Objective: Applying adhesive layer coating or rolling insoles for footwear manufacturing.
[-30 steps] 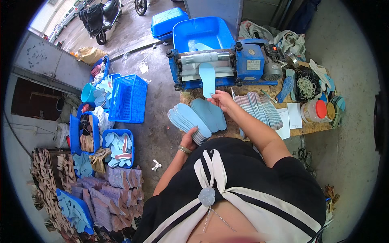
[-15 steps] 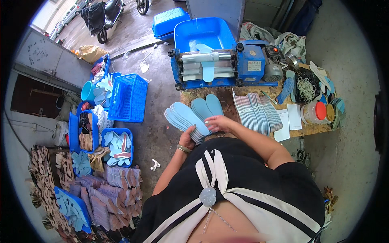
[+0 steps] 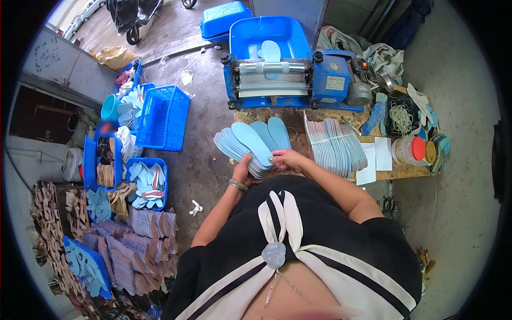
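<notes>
Blue foam insoles (image 3: 250, 143), fanned stack, sitting at the near desk (image 3: 298, 118) edge. I'm seeing the left hand (image 3: 242, 172) gripping the stack from underneath, wrist bangle showing. Right hand (image 3: 285, 159) is pinching the top insole at its near end, fingers curled. Just beside, on the right, a banded row of pale insoles (image 3: 333, 143) is lying on the desk. Farther back, the blue roller machine (image 3: 290, 80) is carrying one insole (image 3: 271, 51) past its rollers.
</notes>
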`<state>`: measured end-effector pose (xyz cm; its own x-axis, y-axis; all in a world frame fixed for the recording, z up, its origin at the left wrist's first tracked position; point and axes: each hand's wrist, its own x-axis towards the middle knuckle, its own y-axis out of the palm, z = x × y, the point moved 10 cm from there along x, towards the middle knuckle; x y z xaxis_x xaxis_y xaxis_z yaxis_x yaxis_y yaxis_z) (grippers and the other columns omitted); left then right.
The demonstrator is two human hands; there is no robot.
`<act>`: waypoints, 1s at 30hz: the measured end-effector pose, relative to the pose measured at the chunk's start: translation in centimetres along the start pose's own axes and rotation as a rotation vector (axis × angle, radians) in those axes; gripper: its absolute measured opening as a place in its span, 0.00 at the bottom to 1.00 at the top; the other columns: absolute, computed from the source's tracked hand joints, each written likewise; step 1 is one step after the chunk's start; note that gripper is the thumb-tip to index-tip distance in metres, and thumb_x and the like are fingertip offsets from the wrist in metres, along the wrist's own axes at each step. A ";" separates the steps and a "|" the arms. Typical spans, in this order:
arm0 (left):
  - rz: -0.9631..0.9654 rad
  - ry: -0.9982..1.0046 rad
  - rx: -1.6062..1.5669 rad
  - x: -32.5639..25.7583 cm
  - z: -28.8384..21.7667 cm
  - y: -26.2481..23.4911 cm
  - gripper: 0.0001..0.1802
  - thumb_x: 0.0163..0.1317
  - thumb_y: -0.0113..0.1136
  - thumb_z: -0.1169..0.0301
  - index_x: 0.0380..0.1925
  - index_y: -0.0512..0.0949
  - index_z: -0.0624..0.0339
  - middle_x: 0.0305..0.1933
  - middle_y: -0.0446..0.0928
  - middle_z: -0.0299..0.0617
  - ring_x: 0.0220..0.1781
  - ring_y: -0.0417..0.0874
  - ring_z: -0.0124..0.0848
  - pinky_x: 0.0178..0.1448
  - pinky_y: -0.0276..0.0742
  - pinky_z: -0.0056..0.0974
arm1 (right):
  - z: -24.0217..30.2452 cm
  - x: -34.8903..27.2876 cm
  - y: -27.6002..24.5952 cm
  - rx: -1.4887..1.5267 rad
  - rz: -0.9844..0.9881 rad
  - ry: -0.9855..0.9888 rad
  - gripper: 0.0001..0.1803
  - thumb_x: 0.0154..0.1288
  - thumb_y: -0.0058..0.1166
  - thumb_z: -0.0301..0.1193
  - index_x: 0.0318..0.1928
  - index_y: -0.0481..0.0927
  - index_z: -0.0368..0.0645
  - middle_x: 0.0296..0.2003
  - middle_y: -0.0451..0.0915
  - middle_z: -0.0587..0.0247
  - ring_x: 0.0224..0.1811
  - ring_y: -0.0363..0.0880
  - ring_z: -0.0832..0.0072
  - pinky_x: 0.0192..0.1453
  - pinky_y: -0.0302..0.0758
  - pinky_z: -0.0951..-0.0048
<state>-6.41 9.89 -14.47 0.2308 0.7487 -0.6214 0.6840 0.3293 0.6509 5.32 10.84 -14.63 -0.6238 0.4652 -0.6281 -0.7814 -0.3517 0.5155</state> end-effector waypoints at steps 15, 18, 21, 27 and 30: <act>0.041 -0.020 -0.027 -0.3 -0.1 -0.2 0.22 0.57 0.49 0.66 0.48 0.65 0.69 0.47 0.74 0.52 0.47 0.77 0.42 0.54 0.71 0.44 | 5.1 -0.5 -4.8 0.233 -0.269 -0.302 0.16 0.61 0.44 0.23 0.50 0.68 0.38 0.39 0.77 0.59 0.34 0.81 0.71 0.29 0.77 0.83; 0.010 -0.021 -0.028 0.0 0.2 -0.9 0.20 0.56 0.52 0.68 0.47 0.67 0.68 0.44 0.75 0.50 0.46 0.77 0.41 0.53 0.72 0.44 | 6.5 -0.3 -5.0 0.240 -0.278 -0.326 0.15 0.62 0.42 0.22 0.51 0.68 0.37 0.40 0.77 0.58 0.35 0.81 0.71 0.30 0.78 0.82; -0.001 -0.017 -0.010 -0.1 0.2 -0.6 0.19 0.55 0.54 0.69 0.45 0.68 0.66 0.42 0.76 0.47 0.43 0.78 0.40 0.50 0.74 0.44 | 7.7 0.1 -5.5 0.234 -0.287 -0.343 0.15 0.63 0.40 0.22 0.51 0.68 0.37 0.40 0.77 0.57 0.36 0.81 0.71 0.31 0.78 0.82; 0.009 -0.026 -0.039 -0.4 0.3 -0.5 0.16 0.55 0.55 0.70 0.43 0.70 0.65 0.39 0.76 0.44 0.40 0.79 0.37 0.47 0.76 0.43 | 9.4 0.7 -5.3 0.247 -0.286 -0.368 0.14 0.63 0.40 0.22 0.50 0.69 0.37 0.39 0.77 0.56 0.36 0.81 0.71 0.32 0.79 0.81; 0.008 -0.026 -0.045 -0.6 0.3 -0.5 0.16 0.54 0.55 0.71 0.43 0.70 0.64 0.39 0.76 0.43 0.40 0.79 0.37 0.47 0.76 0.43 | 9.8 1.3 -5.8 0.259 -0.284 -0.378 0.14 0.63 0.40 0.21 0.50 0.68 0.37 0.40 0.77 0.56 0.36 0.80 0.71 0.32 0.78 0.81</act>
<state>-6.70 9.14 -14.56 0.2549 0.7362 -0.6269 0.6503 0.3492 0.6746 9.20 21.46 -12.75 -0.3014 0.7895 -0.5346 -0.8583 0.0196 0.5128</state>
